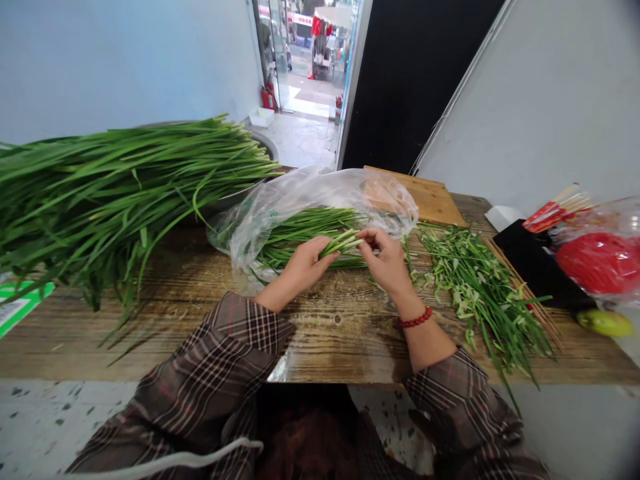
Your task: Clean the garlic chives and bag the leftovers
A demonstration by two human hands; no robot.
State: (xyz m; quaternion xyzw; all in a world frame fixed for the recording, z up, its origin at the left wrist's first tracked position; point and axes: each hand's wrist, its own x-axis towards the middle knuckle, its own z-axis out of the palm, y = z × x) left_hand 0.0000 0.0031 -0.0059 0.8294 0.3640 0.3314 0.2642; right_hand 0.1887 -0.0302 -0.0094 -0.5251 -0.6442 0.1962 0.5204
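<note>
A few garlic chives with pale stem ends lie between my hands. My left hand is closed around their green part. At the pale ends, my right hand pinches with thumb and forefinger. Just beyond, more chives lie in an open clear plastic bag on the wooden table. To the left a large heap of long chives rests on a round metal basin, its leaves drooping over the table. Right of my right hand is a loose pile of trimmings and leaves.
A wooden board lies behind the bag. At the right stand a black box with skewers, a red plastic-wrapped bundle and a yellow-green fruit-like thing. A green-and-white card is at the left. The table's front edge is close to me.
</note>
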